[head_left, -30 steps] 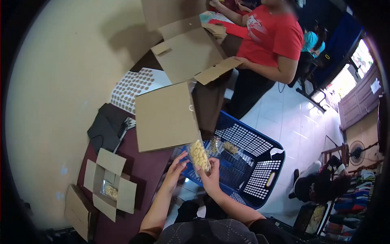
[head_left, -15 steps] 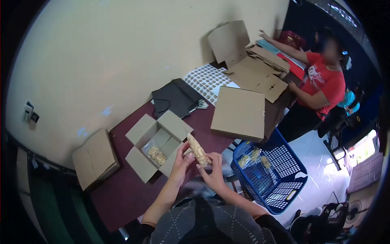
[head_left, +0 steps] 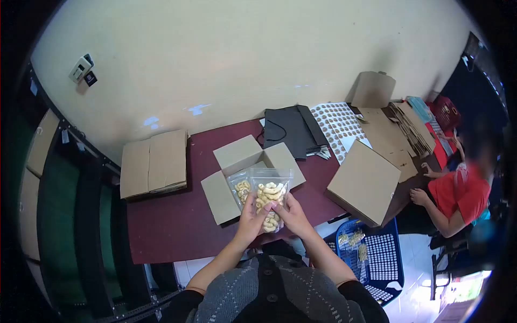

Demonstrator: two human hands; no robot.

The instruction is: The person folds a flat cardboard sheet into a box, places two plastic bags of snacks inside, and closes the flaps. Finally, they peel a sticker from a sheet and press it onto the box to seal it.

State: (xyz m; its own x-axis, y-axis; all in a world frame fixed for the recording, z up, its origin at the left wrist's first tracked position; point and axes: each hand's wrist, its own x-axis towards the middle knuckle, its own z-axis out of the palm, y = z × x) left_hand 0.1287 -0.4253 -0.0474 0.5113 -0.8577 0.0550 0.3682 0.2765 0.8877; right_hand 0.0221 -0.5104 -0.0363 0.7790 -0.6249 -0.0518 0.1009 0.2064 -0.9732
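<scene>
A clear zip pouch of pale, curved snack pieces (head_left: 271,192) is held upright in front of me. My left hand (head_left: 251,219) grips its lower left side, and my right hand (head_left: 294,217) grips the lower right, with the thumbs meeting on its front. Just behind the pouch stands an open cardboard box (head_left: 237,153) with its flaps folded out. Inside the box lies another snack pouch (head_left: 242,188), partly hidden by the held one.
Flattened cardboard boxes (head_left: 168,161) lie at the table's left. A black paper bag (head_left: 285,129), a sticker sheet (head_left: 339,124) and a closed carton (head_left: 363,180) are to the right. Below is a blue basket (head_left: 385,258) with pouches. A person in red (head_left: 463,191) sits at far right.
My view has swung right to left, toward the table. The pouch has turned from edge-on to face me, and both hands now hold its sides. The person in red has lowered an arm.
</scene>
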